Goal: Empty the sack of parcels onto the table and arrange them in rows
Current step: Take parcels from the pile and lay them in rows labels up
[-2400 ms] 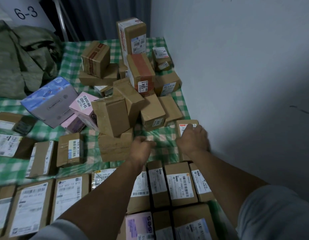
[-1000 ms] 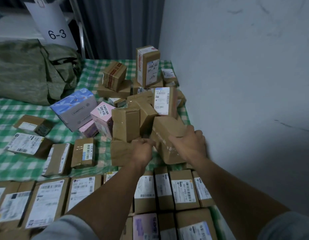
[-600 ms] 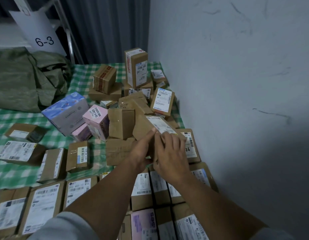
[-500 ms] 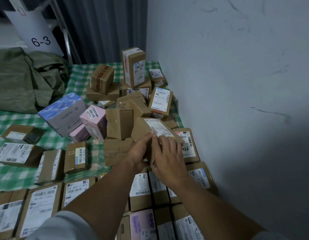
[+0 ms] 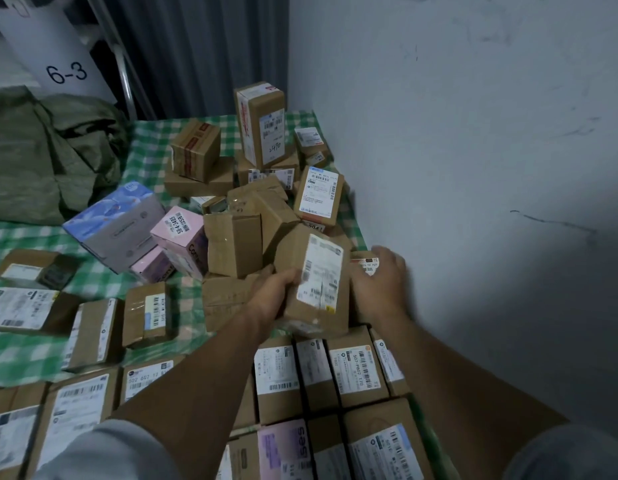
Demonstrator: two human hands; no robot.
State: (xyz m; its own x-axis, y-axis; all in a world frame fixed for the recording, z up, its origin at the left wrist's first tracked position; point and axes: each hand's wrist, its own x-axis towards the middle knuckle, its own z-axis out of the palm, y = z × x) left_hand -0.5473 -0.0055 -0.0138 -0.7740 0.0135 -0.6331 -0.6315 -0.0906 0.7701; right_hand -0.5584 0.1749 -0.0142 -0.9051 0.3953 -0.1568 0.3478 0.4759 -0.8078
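The left hand (image 5: 271,296) grips a labelled brown parcel (image 5: 319,284) in front of the heap (image 5: 236,242), while the right hand (image 5: 382,284) rests on a smaller parcel (image 5: 365,262) beside the wall (image 5: 473,168).

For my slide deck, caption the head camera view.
Left hand grips a labelled cardboard parcel while right hand touches a smaller parcel beside it.

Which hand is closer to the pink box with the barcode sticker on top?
Left. The left hand grips a labelled brown parcel right of the pink box; the right hand is farther right, on a small parcel by the wall.
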